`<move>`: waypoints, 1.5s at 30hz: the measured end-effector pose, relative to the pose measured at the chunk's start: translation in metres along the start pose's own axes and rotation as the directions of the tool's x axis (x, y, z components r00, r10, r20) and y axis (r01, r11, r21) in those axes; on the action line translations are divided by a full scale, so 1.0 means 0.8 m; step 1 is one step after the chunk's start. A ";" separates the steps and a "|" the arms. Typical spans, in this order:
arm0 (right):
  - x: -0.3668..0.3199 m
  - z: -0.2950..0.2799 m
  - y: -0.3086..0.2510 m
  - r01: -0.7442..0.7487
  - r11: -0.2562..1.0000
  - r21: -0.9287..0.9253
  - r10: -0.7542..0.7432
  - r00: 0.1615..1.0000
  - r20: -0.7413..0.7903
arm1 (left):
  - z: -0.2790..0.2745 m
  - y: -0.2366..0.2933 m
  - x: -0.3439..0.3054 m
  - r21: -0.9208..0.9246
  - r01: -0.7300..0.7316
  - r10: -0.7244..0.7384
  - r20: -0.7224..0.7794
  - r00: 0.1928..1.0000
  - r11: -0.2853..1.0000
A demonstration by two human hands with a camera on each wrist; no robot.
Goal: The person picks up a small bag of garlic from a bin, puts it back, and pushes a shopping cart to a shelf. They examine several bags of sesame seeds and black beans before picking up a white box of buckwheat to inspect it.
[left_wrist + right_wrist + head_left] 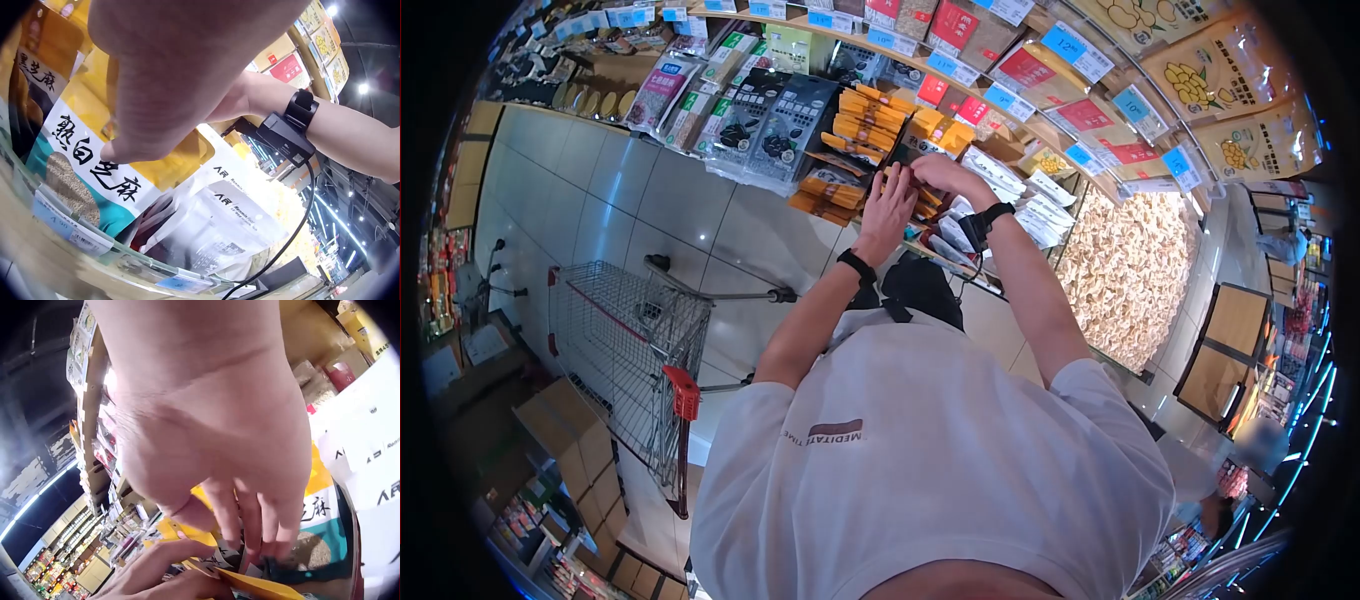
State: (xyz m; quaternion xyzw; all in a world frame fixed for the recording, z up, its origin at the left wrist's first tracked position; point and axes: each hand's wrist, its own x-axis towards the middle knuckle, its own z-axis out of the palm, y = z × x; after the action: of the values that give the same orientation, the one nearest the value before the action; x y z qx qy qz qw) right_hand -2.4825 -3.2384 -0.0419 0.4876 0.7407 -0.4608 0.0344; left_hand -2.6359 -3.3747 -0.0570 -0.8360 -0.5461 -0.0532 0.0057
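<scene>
**My left hand [887,210] and right hand [940,172] close together over the bags [870,118]**

My left fingers lie stretched over orange tops, thumb by the sesame bag [75,181] at the shelf's [94,269] front edge. My right fingers point down among the bags; I cannot tell whether they grip one. White pouches [1045,215] stand beside, and the cart [635,340] is to my left.
</scene>
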 end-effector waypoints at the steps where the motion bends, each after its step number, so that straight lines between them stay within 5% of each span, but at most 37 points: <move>1: 0.002 -0.001 0.005 0.080 0.996 0.045 -0.073 0.988 -0.139 | -0.002 0.000 0.000 0.013 -0.001 0.001 0.025 1.000 1.000; 2: 0.004 -0.004 0.010 0.079 0.996 0.043 -0.072 0.988 -0.137 | -0.004 0.001 0.000 0.011 0.001 -0.001 0.025 1.000 1.000; 4: 0.002 -0.017 0.001 -0.066 0.966 -0.250 -0.056 0.890 -0.452 | -0.008 0.001 -0.002 0.040 -0.010 0.008 0.035 0.999 0.999; 17: 0.006 -0.015 -0.028 -0.291 0.856 -0.426 0.100 0.904 -0.416 | 0.003 0.005 -0.012 -0.003 0.042 -0.042 0.000 0.999 0.999; 32: 0.019 -0.027 -0.026 -0.331 0.848 -0.415 0.204 0.925 -0.321 | 0.001 0.008 -0.017 -0.022 0.048 -0.048 -0.009 0.999 0.999; 39: 0.030 -0.003 0.005 -0.288 0.856 -0.430 0.095 0.905 -0.416 | -0.003 0.008 -0.015 0.014 0.041 -0.042 0.020 0.999 0.999; 42: 0.021 -0.002 0.000 -0.266 0.883 -0.388 0.126 0.928 -0.350 | -0.004 0.009 -0.018 0.006 0.040 -0.040 0.009 0.999 0.999; 45: 0.011 -0.008 -0.011 -0.154 0.930 -0.335 0.120 0.986 -0.120 | 0.000 0.011 -0.015 -0.008 0.061 -0.061 -0.007 0.998 0.998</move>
State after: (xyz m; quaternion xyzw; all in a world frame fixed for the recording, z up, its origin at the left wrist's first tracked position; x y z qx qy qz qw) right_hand -2.4914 -3.2290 -0.0366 0.5463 0.7747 -0.2968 0.1148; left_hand -2.6325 -3.3895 -0.0580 -0.8187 -0.5713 -0.0587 0.0027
